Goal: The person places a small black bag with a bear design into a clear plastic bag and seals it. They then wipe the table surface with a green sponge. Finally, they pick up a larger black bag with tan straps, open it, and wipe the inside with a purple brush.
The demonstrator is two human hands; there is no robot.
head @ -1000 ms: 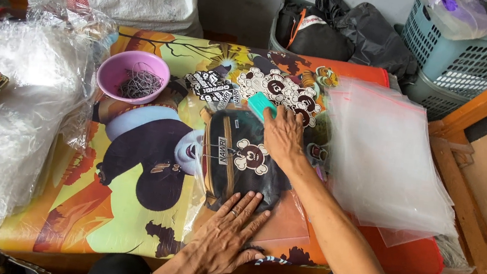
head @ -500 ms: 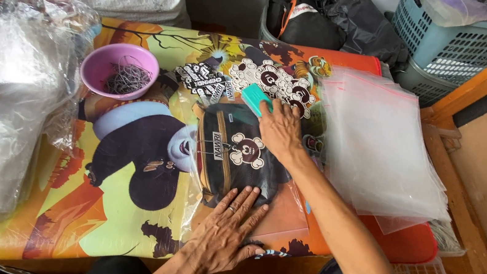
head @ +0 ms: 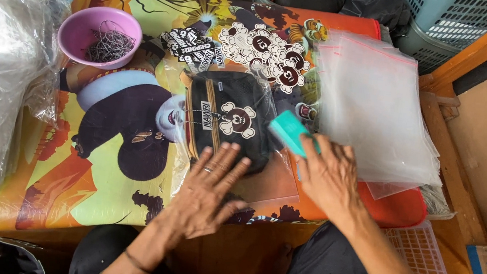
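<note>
Pouch (head: pixel 228 123): black, already inside its clear bag (head: pixel 269 177), mid-table.
Left hand (head: pixel 207 191): my palm flat, fingers spread, pinning it.
Right hand (head: pixel 328 178): gripping teal card (head: pixel 291 132).
Left: sealing, it seems.

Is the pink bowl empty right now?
No, the pink bowl holds a tangle of thin dark wire-like pieces, sitting at the table's far left, away from both hands.

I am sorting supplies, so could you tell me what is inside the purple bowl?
The purple bowl holds a tangled heap of thin dark wire pieces. Their exact kind is too small to tell, and the bowl's bottom beneath them is covered.
</note>
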